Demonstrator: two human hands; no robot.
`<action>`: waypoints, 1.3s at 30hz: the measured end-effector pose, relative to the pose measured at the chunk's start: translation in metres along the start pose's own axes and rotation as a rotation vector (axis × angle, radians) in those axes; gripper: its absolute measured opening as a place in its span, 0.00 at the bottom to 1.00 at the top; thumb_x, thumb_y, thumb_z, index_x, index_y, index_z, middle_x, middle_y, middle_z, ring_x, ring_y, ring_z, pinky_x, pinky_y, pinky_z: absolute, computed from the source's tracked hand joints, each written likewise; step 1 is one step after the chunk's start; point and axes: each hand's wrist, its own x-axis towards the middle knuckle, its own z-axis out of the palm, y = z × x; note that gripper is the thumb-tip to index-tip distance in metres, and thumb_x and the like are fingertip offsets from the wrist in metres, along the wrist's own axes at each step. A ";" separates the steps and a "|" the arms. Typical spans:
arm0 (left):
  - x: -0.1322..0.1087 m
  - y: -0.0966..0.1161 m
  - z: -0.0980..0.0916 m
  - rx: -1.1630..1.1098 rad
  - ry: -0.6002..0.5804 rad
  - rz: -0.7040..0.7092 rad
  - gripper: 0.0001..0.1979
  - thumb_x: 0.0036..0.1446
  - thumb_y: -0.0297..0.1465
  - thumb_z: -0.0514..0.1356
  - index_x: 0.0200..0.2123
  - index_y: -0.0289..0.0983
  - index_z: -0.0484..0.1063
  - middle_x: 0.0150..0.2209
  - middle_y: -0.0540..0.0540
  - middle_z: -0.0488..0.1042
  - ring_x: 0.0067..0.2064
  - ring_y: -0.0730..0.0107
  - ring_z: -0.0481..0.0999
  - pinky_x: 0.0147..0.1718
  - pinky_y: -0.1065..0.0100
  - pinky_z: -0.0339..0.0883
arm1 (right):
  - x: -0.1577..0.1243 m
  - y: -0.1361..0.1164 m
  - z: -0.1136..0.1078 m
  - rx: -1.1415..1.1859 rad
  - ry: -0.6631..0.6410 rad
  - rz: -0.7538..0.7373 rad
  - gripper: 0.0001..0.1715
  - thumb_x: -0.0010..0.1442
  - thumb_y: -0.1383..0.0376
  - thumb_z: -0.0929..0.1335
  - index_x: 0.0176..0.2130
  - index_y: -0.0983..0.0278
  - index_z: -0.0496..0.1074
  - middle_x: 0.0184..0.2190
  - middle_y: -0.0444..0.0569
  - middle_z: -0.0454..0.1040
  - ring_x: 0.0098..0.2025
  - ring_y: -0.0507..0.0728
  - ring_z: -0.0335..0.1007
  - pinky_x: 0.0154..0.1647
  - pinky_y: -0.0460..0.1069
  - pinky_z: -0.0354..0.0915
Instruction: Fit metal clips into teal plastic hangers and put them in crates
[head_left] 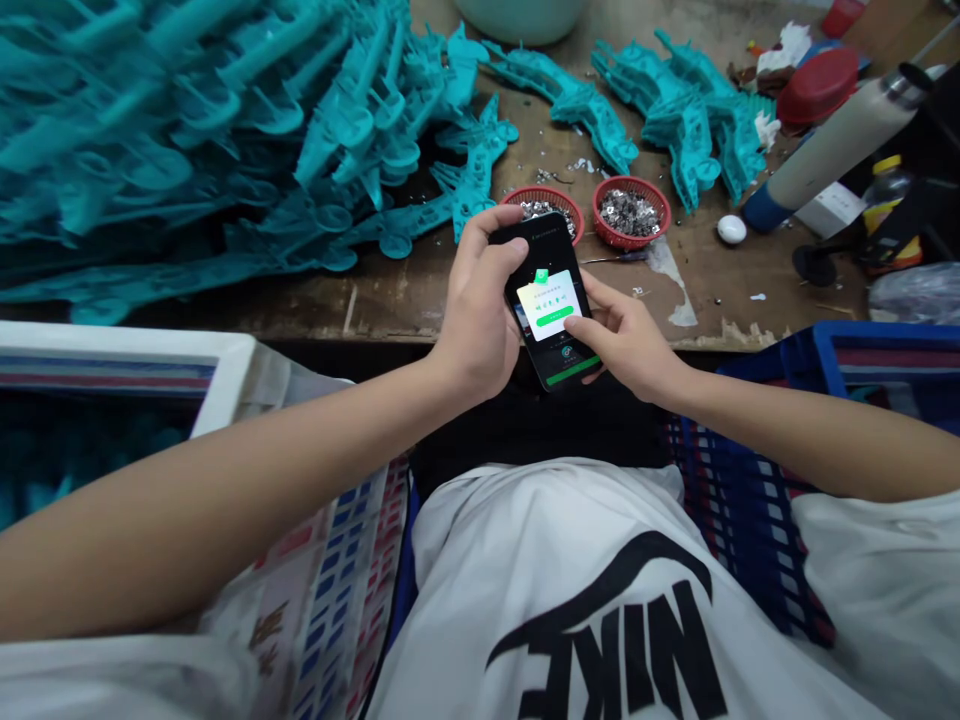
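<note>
A black smartphone [525,275] is held upright and slightly tilted over the front edge of the workbench, its screen lit with a white pop-up and a green button. My left hand [480,310] is closed round its left side, the thumb near the top of the screen. From the right, my right hand [630,340] grips the lower right edge, its thumb on the screen by the pop-up and its fingers partly hidden behind. Just beyond the phone stand two red baskets of small metal parts, the left basket [579,215] partly covered by it and the right basket [634,240] in plain sight.
Teal plastic parts [225,110] form a large heap at the left of the workbench [420,320]; several more lie at the back right. A bottle [840,145] leans at the right. A white-rimmed crate [232,370] and a blue crate [817,350] flank my lap.
</note>
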 end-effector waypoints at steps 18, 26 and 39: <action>0.033 -0.019 -0.025 0.009 -0.077 -0.030 0.25 0.57 0.29 0.77 0.56 0.51 0.80 0.55 0.47 0.90 0.69 0.37 0.90 0.69 0.40 0.89 | 0.009 0.007 -0.015 0.158 -0.216 -0.019 0.75 0.54 0.62 0.75 0.94 0.55 0.58 0.61 0.50 0.92 0.54 0.67 0.94 0.36 0.52 0.89; 0.042 -0.025 -0.033 0.001 -0.127 -0.050 0.30 0.48 0.24 0.75 0.54 0.53 0.82 0.54 0.48 0.91 0.61 0.37 0.89 0.61 0.33 0.93 | 0.011 0.005 -0.019 0.193 -0.242 0.018 0.71 0.53 0.64 0.76 0.90 0.54 0.63 0.63 0.50 0.92 0.57 0.68 0.94 0.36 0.52 0.90; 0.034 -0.016 -0.027 -0.082 -0.037 -0.069 0.28 0.54 0.21 0.73 0.56 0.50 0.79 0.55 0.45 0.88 0.68 0.36 0.86 0.76 0.31 0.82 | 0.020 0.031 -0.017 0.041 -0.197 -0.202 0.74 0.56 0.60 0.82 0.90 0.55 0.54 0.91 0.63 0.66 0.85 0.78 0.75 0.71 0.68 0.91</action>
